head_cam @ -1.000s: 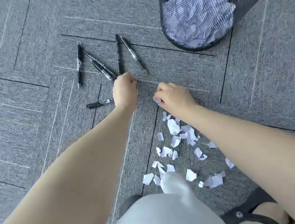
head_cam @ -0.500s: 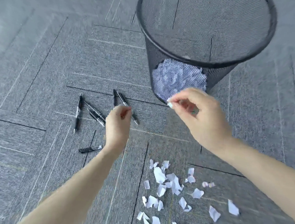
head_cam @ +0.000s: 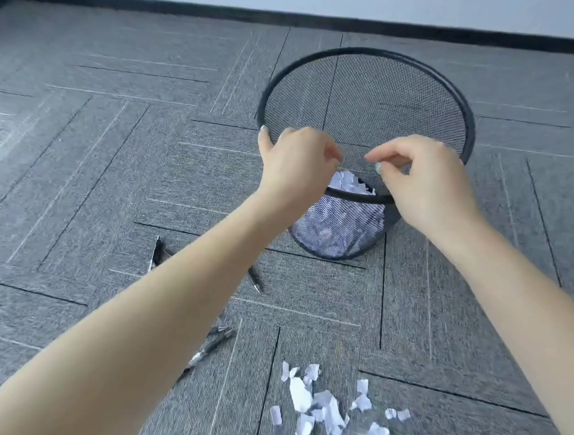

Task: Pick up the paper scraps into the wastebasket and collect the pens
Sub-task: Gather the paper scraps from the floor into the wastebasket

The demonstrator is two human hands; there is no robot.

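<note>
Black mesh wastebasket [head_cam: 367, 96]: left hand [head_cam: 296, 165] and right hand [head_cam: 425, 183] curled above it, grasp unclear.

The supporting surface is a grey carpet-tile floor [head_cam: 76, 166] with thin pale and dark seam lines. A black mesh wastebasket [head_cam: 367, 96] stands upright on it and serves as the reference landmark. Black pens [head_cam: 212, 347] lie flat on the carpet on the near-left side of the wastebasket, partly hidden; one pen tip [head_cam: 255, 282] lies just beside the wastebasket base. White paper scraps [head_cam: 318, 408] lie scattered in a loose cluster on the carpet nearer the viewer than the wastebasket, apart from its base.
</note>
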